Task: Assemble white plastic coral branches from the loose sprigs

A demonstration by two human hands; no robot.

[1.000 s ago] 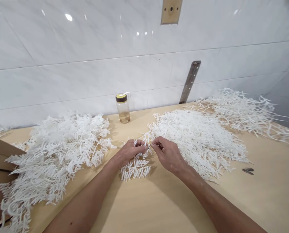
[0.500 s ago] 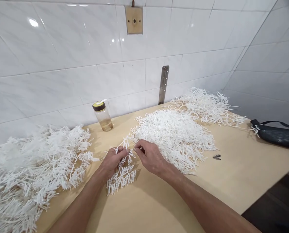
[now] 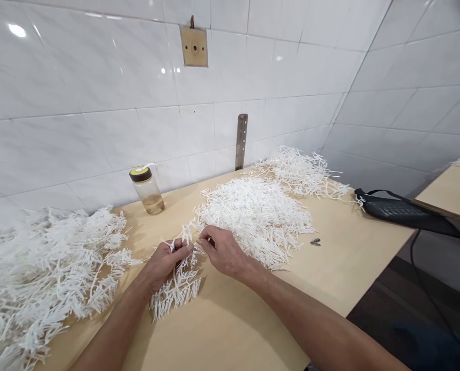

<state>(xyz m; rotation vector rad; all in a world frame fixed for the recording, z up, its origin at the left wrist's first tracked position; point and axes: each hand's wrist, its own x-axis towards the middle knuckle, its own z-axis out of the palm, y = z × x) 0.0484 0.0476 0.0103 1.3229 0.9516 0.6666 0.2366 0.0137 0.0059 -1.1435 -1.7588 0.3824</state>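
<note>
My left hand (image 3: pixel 170 260) is closed around a white branched plastic piece (image 3: pixel 177 291). One comb-like end with many thin prongs hangs below the fingers, and thinner twigs stick out above them. My right hand (image 3: pixel 224 250) is just to the right, thumb and fingertips pinched together beside the piece's twigs. What lies between those fingertips is too small to make out. Right behind my right hand spreads a heap of short white plastic bits (image 3: pixel 253 216). To the left of my left hand lies a large pile of white branched pieces (image 3: pixel 52 268).
A clear bottle with a dark lid (image 3: pixel 148 196) stands near the wall. Behind the heap are bare white branches (image 3: pixel 297 172) and an upright metal bracket (image 3: pixel 241 141). Two small dark objects (image 3: pixel 315 242) lie on the table (image 3: pixel 349 257). A black mesh bag (image 3: pixel 403 214) extends past its right edge.
The view has swung to the right, so the scene shifts left and another surface appears at the far right. Both hands stay close together, and the left keeps hold of the branched piece.
</note>
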